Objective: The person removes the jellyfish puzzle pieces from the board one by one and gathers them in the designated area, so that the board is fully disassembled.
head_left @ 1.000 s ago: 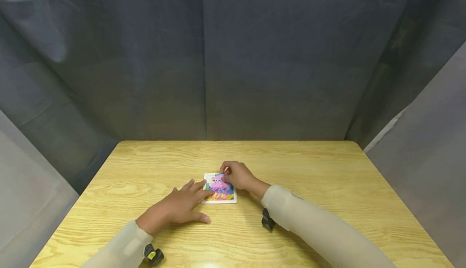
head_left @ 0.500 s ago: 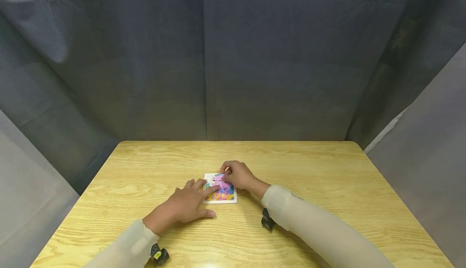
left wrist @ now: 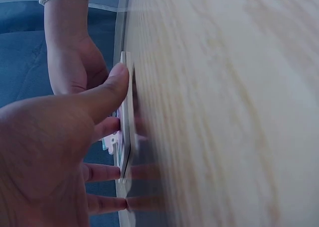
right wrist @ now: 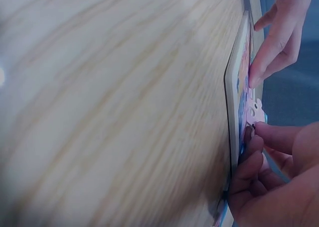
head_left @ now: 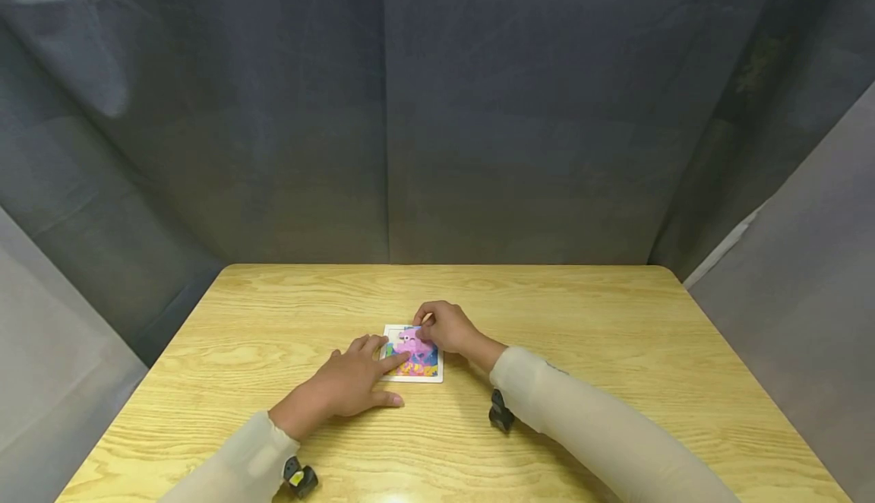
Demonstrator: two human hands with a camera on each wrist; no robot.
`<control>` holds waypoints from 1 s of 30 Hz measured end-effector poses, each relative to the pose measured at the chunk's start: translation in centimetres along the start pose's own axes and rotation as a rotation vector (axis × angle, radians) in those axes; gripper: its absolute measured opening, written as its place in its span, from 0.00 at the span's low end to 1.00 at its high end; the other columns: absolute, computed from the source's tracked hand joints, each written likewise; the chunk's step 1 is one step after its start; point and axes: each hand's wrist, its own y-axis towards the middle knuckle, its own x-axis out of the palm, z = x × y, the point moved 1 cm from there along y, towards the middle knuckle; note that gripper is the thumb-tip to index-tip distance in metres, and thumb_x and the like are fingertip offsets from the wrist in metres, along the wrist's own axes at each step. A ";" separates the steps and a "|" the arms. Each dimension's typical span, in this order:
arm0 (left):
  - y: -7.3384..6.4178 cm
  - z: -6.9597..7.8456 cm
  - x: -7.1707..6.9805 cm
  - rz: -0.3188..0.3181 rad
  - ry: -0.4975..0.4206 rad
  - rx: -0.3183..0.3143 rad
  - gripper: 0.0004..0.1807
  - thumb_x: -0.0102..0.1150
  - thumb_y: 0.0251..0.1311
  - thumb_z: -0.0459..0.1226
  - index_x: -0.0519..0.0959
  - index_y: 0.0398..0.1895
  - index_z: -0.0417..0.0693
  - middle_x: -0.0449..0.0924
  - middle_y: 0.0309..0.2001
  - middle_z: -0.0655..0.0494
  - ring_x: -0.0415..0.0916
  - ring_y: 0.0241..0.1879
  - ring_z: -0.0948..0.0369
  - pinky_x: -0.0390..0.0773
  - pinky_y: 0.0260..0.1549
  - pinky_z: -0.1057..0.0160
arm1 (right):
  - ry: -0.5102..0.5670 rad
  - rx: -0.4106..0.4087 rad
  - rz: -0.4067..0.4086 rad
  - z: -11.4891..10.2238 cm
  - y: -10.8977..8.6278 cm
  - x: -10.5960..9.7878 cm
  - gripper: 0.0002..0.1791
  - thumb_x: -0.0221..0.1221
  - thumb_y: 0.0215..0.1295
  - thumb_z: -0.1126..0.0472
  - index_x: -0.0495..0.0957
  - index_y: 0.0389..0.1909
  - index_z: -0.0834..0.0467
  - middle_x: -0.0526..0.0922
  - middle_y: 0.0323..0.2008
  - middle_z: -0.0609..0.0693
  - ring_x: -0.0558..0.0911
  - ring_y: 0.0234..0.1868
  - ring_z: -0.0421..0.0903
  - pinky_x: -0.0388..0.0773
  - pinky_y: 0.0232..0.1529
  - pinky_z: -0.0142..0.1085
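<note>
A small white-framed jigsaw puzzle lies flat on the table, its picture a pink sea creature over blue, yellow and orange. At its upper right, my right hand pinches a pink puzzle piece between thumb and curled fingers. In the right wrist view that piece stands tilted up from the board. My left hand spreads over the left side of the frame, its index finger reaching onto the picture. The left thumb lies off the near edge. A pale patch of bare backing shows in the top left corner of the puzzle.
The wood-grain table reaches back to a dark grey curtain. Pale panels flank it on both sides. A black wrist camera hangs at the left cuff, another black camera at the right.
My left hand has shifted right, its index finger now farther over the picture. My right hand keeps its pinch in nearly the same place.
</note>
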 end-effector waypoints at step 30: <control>0.0 0.3 0.3 0.022 -0.021 -0.008 0.43 0.56 0.64 0.66 0.61 0.80 0.67 0.54 0.79 0.41 0.53 0.76 0.35 0.65 0.56 0.19 | 0.169 0.106 -0.001 2.3 -0.3 -2.8 0.02 0.65 0.69 0.67 0.84 0.39 0.60 0.86 0.30 0.56 0.82 0.29 0.51 0.75 0.26 0.32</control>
